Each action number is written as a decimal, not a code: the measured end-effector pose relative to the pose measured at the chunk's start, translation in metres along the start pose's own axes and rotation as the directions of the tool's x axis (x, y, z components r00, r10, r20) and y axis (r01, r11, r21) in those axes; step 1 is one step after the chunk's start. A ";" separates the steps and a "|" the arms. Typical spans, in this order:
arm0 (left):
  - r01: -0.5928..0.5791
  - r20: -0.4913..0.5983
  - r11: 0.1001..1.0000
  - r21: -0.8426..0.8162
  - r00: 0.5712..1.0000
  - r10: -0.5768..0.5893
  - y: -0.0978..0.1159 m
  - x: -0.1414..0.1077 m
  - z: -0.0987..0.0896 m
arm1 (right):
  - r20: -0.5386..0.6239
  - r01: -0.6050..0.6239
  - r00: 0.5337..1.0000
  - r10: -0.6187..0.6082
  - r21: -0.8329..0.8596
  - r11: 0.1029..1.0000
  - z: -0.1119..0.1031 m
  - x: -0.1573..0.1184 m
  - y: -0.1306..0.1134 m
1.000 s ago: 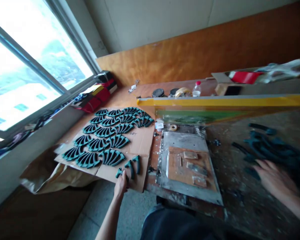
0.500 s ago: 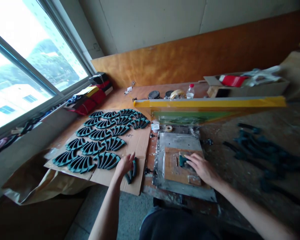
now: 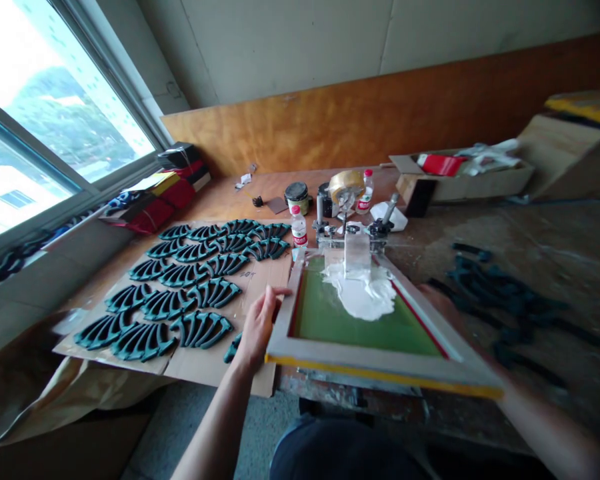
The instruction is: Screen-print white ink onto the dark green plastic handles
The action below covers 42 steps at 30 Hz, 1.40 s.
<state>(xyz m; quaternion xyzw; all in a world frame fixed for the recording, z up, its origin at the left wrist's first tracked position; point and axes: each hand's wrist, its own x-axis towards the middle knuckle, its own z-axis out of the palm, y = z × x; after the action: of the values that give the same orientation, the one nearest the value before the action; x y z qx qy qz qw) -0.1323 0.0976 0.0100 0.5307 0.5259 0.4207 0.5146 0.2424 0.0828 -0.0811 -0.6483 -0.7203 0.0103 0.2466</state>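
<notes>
A screen printing frame (image 3: 380, 351) with green mesh lies tilted low in front of me. White ink (image 3: 363, 300) is pooled on its far half, where a pale squeegee (image 3: 357, 250) stands in it. At the frame's left side is my left hand (image 3: 261, 327), its fingers closed against the edge. My right hand (image 3: 445, 307) is by the right side, blurred and partly hidden behind the frame, so its fingers do not show. Metal hinge clamps (image 3: 380, 230) hold the frame's far end. The printing board beneath is covered.
Rows of dark green curved handles (image 3: 145, 340) lie on cardboard (image 3: 253, 300) at left. More dark green parts (image 3: 500, 287) are heaped at right. Bottles (image 3: 299, 230), an ink tub (image 3: 297, 197) and a tape roll (image 3: 347, 185) stand behind. An open carton (image 3: 490, 183) is at the back right.
The raised frame has come down toward me and now covers the board. My right hand has left the green piece on the board; my left hand has moved to the frame's left side.
</notes>
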 end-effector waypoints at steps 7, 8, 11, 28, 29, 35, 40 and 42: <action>0.143 0.050 0.929 0.342 0.984 -0.170 -0.114 -0.013 0.010 | 0.001 0.188 0.982 -0.189 -0.077 0.979 -0.001 0.068 -0.057; 0.135 0.048 0.912 0.387 0.985 -0.166 -0.120 -0.010 0.012 | 0.085 0.208 0.976 -0.201 -0.091 0.974 0.004 0.071 -0.067; 0.118 0.074 0.891 0.438 0.983 -0.166 -0.127 -0.005 0.012 | 0.279 0.248 0.935 -0.221 -0.067 0.966 0.017 0.058 -0.080; 0.216 0.019 0.949 0.228 0.974 -0.226 -0.130 -0.007 0.009 | 0.038 0.584 0.808 -0.589 0.093 0.807 0.011 -0.023 -0.072; 0.222 0.017 0.951 0.217 0.973 -0.231 -0.129 -0.007 0.010 | 0.069 0.589 0.799 -0.598 0.115 0.800 0.009 -0.025 -0.071; 0.241 0.060 0.960 0.146 0.966 -0.251 -0.104 -0.009 0.007 | 0.187 0.352 0.913 -0.363 0.088 0.932 -0.007 0.037 -0.079; 0.246 0.091 0.969 -0.015 0.966 -0.244 -0.046 -0.006 0.000 | 0.043 0.116 0.992 -0.116 0.022 0.993 -0.032 0.094 -0.059; 0.199 0.075 0.975 -0.097 0.978 -0.192 -0.019 0.003 0.000 | -0.090 0.001 0.996 0.006 0.077 0.997 -0.043 0.094 -0.034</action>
<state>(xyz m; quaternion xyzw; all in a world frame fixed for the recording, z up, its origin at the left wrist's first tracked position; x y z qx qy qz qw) -0.1341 0.0987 -0.0095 0.4623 0.5362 0.3772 0.5971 0.2229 0.1522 -0.0002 -0.6390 -0.7068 0.0093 0.3035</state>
